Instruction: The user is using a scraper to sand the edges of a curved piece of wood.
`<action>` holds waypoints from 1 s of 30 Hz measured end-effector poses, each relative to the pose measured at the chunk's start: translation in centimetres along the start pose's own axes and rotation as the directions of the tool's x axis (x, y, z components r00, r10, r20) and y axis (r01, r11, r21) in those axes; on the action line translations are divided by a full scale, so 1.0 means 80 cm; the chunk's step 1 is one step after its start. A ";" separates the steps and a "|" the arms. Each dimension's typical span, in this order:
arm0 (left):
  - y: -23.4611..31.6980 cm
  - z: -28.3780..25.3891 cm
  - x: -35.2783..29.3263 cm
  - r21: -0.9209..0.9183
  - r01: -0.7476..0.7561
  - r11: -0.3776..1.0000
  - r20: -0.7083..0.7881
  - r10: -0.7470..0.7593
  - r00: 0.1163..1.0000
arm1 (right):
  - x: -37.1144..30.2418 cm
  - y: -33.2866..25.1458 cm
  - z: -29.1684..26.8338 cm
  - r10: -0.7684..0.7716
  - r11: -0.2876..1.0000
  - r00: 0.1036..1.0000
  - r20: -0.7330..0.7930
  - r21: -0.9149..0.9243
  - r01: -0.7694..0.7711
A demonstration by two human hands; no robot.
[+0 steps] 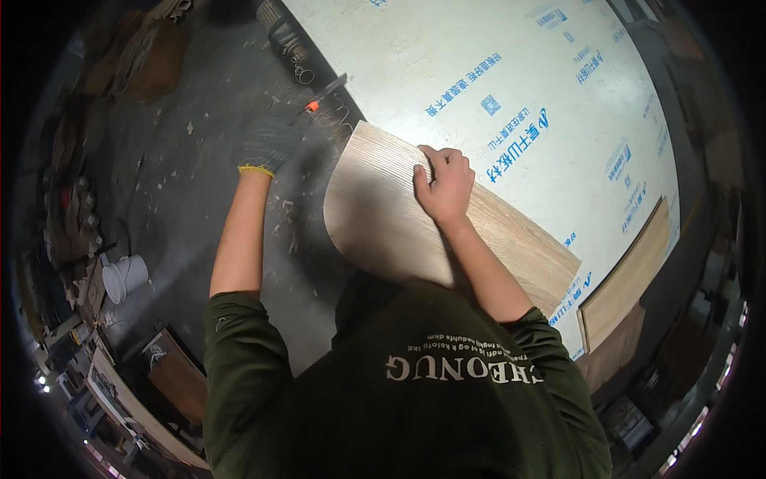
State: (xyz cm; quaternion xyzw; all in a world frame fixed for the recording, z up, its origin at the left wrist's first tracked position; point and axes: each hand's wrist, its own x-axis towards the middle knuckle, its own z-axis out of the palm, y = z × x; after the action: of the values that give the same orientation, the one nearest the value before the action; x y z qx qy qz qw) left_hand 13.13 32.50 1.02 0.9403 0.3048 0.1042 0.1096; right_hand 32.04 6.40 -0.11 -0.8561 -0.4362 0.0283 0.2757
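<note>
My left hand, in a dark knit glove with a yellow cuff, is closed around a slim dark tool with an orange part; its kind is hard to make out. The tool's thin end points up and right, beyond the near corner of a wood-grain board. That board has a rounded left end and a finely grooved face, and its left end juts past the white sheet beneath. My bare right hand grips the board's far edge, thumb on the face. The board's lower edge is partly hidden by my body.
A large white sheet with blue print forms the work surface. Another wood-grain panel leans over its right side. Thin curled shavings hang by the sheet's left edge. On the littered grey floor stands a white bucket; boards lie at lower left.
</note>
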 end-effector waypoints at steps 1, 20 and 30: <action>-0.003 -0.004 0.003 -0.012 0.010 1.000 -0.020 -0.010 1.000 | 0.002 0.001 0.001 -0.002 1.000 1.000 0.005 0.007 0.002; 0.165 0.062 -0.267 -0.593 0.357 0.722 0.109 -0.367 0.924 | -0.059 0.046 -0.026 -0.085 0.993 0.994 -0.065 0.077 0.090; 0.145 -0.026 -0.239 -0.560 -0.062 0.826 0.042 0.103 0.994 | -0.078 0.057 -0.038 -0.038 0.995 0.996 -0.075 0.089 0.045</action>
State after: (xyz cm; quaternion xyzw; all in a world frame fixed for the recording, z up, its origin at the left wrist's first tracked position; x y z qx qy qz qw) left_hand 3.82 12.23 3.70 0.8827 0.2162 0.1600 0.3852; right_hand 32.42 -1.88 -1.01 -0.8339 -0.4417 0.0111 0.3307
